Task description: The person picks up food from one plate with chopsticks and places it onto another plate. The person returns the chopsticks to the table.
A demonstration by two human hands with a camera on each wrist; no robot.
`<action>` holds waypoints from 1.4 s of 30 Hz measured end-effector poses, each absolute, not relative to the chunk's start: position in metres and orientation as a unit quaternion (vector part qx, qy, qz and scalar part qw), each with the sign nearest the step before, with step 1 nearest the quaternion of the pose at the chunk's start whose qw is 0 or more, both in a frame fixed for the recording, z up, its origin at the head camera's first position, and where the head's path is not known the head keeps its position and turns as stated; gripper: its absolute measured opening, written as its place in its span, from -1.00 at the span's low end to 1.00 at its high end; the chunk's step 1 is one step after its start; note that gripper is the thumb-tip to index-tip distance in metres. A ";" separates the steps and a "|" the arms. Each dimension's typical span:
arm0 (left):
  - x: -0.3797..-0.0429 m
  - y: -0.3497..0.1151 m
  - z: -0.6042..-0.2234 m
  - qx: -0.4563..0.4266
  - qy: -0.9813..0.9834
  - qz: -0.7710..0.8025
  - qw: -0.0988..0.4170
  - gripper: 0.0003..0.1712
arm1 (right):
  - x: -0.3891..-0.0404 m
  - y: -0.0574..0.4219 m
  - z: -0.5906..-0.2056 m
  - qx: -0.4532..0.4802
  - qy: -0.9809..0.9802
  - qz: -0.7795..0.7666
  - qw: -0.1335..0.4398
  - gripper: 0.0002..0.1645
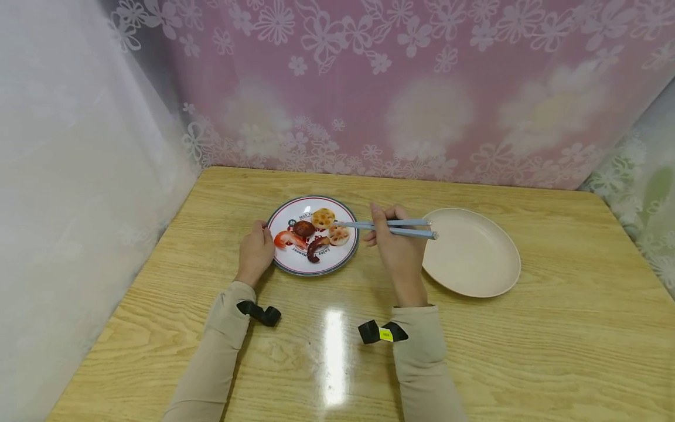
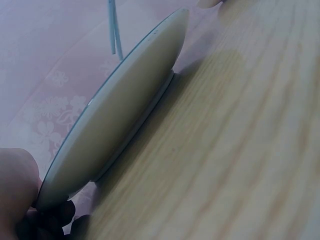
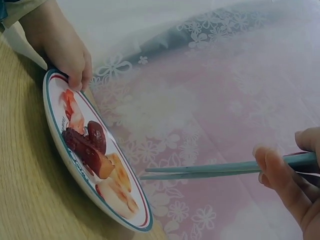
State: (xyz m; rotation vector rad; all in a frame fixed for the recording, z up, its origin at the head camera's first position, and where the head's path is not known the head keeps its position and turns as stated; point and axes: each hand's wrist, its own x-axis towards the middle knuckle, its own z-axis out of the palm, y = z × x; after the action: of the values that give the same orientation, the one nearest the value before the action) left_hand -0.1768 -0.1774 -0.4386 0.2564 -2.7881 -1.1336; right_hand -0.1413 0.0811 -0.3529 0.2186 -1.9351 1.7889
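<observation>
My left hand [image 1: 256,252] grips the left rim of a white plate [image 1: 340,256] with red and green edge bands, thumb on top. Its underside [image 2: 112,115] shows in the left wrist view. On this plate lie two lotus root slices [image 1: 323,218], a brown oval piece [image 1: 303,229], a shrimp [image 1: 287,239] and a dark red octopus tentacle [image 1: 314,251]. My right hand [image 1: 398,249] holds a pair of pale blue chopsticks [image 1: 408,227]. Their tips overlap the lotus slices in the head view, while the right wrist view shows them close together, above the plate's edge.
To the right of my right hand stands a beige plate [image 1: 469,252] with nothing on it. Both plates are on a wood-grain table [image 1: 559,328]. A pink flowered cloth [image 1: 369,105] hangs behind the table's far edge, and a white sheet [image 1: 89,176] at the left.
</observation>
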 end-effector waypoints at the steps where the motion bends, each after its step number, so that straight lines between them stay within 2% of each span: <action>1: -0.177 -0.177 -0.439 0.085 -0.921 -0.376 0.060 -0.59 | -0.141 0.082 -0.353 0.081 -0.704 0.659 0.252 -0.59; 11: -0.177 -0.178 -0.438 0.082 -0.921 -0.376 0.064 -0.60 | -0.136 0.085 -0.359 0.088 -0.684 0.681 0.247 -0.80; 21: -0.179 -0.179 -0.439 0.088 -0.920 -0.377 0.058 -0.59 | -0.129 0.090 -0.357 0.105 -0.673 0.684 0.262 -0.73; 26: -0.178 -0.178 -0.439 0.086 -0.920 -0.377 0.062 -0.60 | -0.127 0.101 -0.346 0.094 -0.681 0.677 0.262 -0.80; 32: -0.178 -0.177 -0.438 0.083 -0.921 -0.375 0.066 -0.61 | -0.125 0.121 -0.322 0.049 -0.766 0.607 0.205 -0.60; 35: -0.178 -0.177 -0.438 0.084 -0.921 -0.374 0.065 -0.61 | -0.123 0.128 -0.316 0.033 -0.794 0.576 0.190 -0.59; 38: -0.178 -0.177 -0.438 0.086 -0.920 -0.376 0.064 -0.61 | -0.123 0.132 -0.320 0.055 -0.800 0.559 0.211 -0.68; 42: -0.178 -0.178 -0.439 0.088 -0.921 -0.375 0.064 -0.61 | -0.125 0.131 -0.334 0.142 -0.821 0.472 0.289 -0.74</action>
State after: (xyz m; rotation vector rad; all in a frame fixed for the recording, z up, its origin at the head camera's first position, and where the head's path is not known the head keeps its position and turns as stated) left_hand -0.1781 -0.1777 -0.4391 0.2656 -2.7799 -1.1334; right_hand -0.1248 0.1310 -0.3336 0.3794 -2.1908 1.2590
